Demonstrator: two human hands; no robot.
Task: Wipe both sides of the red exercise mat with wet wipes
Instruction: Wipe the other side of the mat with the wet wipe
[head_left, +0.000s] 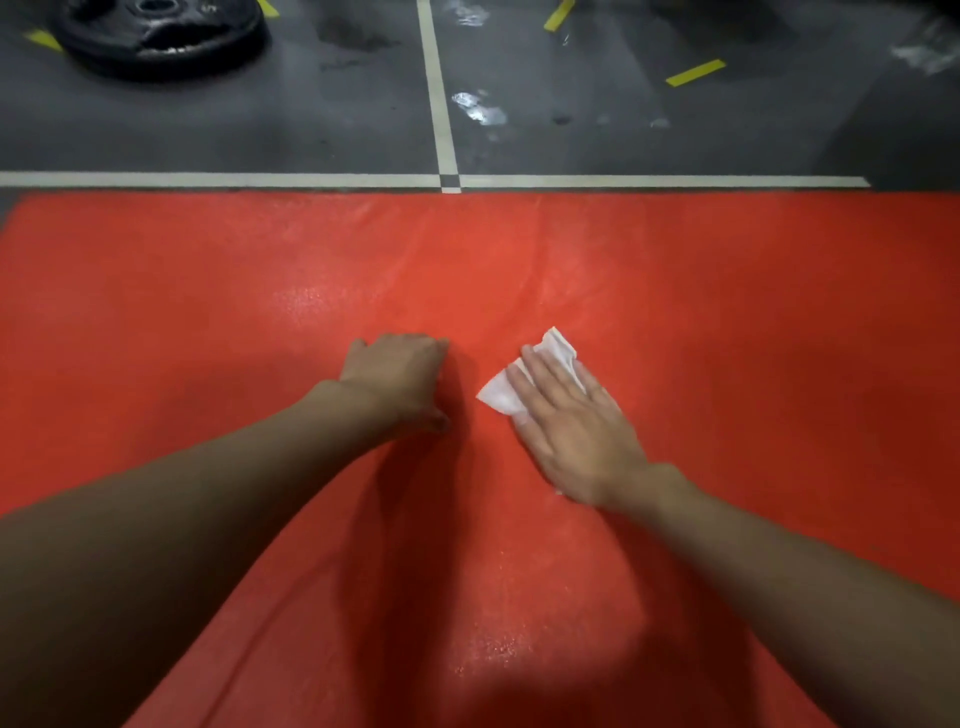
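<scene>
A red mat (208, 312) with a finely pebbled, vinyl-like skin lies creased in shallow folds, patches of it glistening with a wet sheen while the rest stays matt. The white wipe (493, 397) on it looks like thin, soft non-woven cloth, crumpled. Beyond, the dark grey floor (311, 119) appears dull and rubbery with shiny wet smears, matt white painted lines (439, 104) and yellow tape (695, 72). 1 black weight plate (156, 36) shows a glossy, wet-looking coating

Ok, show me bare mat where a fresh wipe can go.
Bare red mat left of the left hand, up to the white floor line; also right of the right hand. Crowded between the hands, where the wet wipe lies.
</scene>
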